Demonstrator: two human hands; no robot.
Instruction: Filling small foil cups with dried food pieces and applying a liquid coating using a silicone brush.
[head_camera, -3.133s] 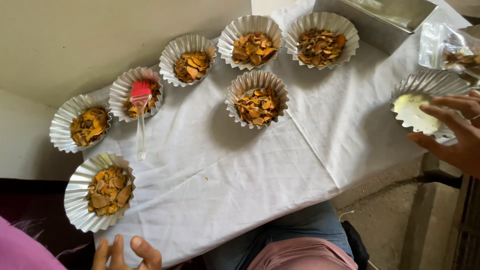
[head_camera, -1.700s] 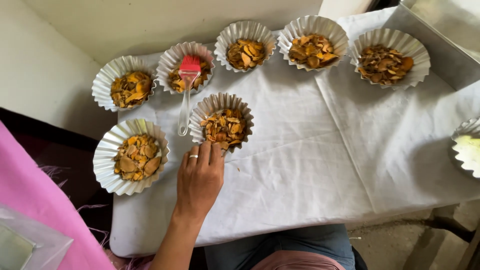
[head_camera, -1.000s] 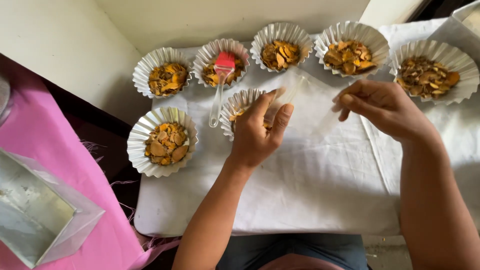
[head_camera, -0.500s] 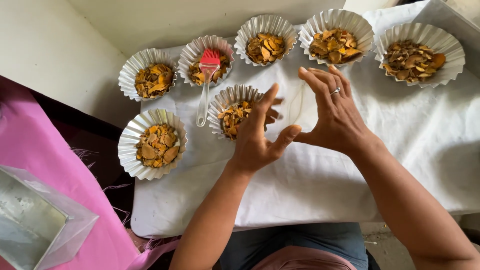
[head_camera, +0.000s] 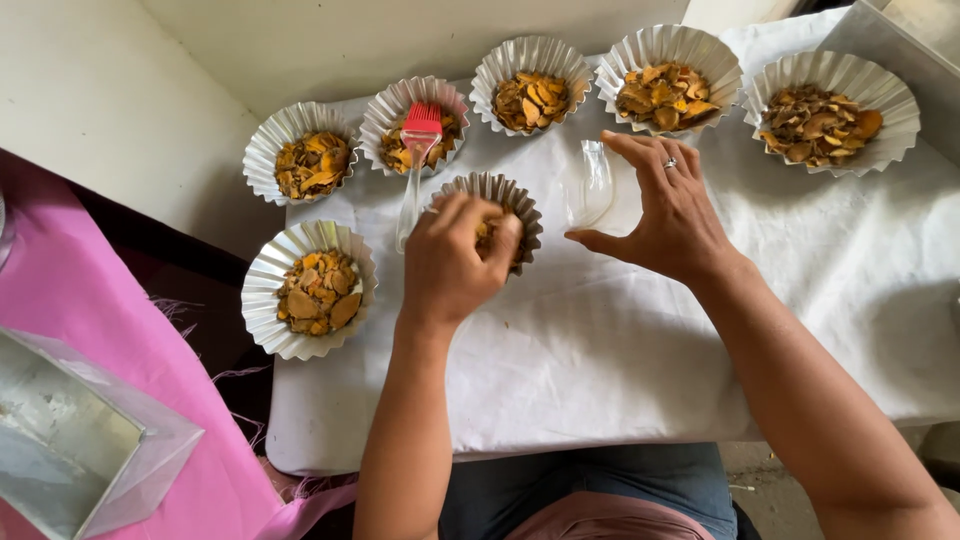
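On the white cloth (head_camera: 620, 350) covering the small table, seven fluted foil cups of orange-brown chips; landmark is the middle cup (head_camera: 500, 200), the only one in the near row's centre. Left of it and nearer the person, another cup (head_camera: 305, 290); behind it, a row of five cups. A red-bristled brush (head_camera: 420, 130) rests on the cup just behind-left of the middle cup, its clear handle running down beside it.

Left hand (head_camera: 455, 260) — half a second ago spread open above the middle cup, now lowered into it, fingers bunched, pinching at the chips; what it grips is hidden. Right hand (head_camera: 665, 210), just right of the cup, has dropped too, and holds a small clear bag (head_camera: 590, 185) open, thumb and fingers spread. Picking from the cup seems under way
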